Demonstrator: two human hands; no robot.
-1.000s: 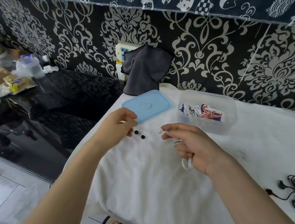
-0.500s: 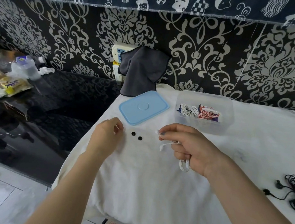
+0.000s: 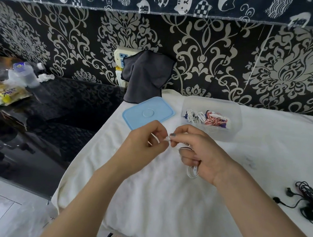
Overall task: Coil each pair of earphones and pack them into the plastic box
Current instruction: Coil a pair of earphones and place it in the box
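Observation:
My right hand [image 3: 198,154] grips a coil of white earphones [image 3: 193,171], whose loops hang below its curled fingers, and pinches a white earbud at its fingertips. My left hand [image 3: 145,144] meets it fingertip to fingertip and pinches the white wire beside that earbud. Both hands hover over the white cloth in front of the clear plastic box [image 3: 236,115]. Inside the box lie coiled earphones [image 3: 207,118], white, blue and red-striped. The box's blue lid [image 3: 148,112] lies to its left. A tangled black pair of earphones [image 3: 307,201] rests at the right.
The white cloth-covered table [image 3: 161,206] drops off at its left edge to a black glossy counter [image 3: 43,125] holding food packets and a plastic jar [image 3: 23,74]. A dark grey cloth [image 3: 146,76] hangs against the patterned wall behind the lid.
My left hand has moved right, to the right hand's fingertips, and taken hold of the white wire. The two small black pieces on the cloth are now hidden behind the hands.

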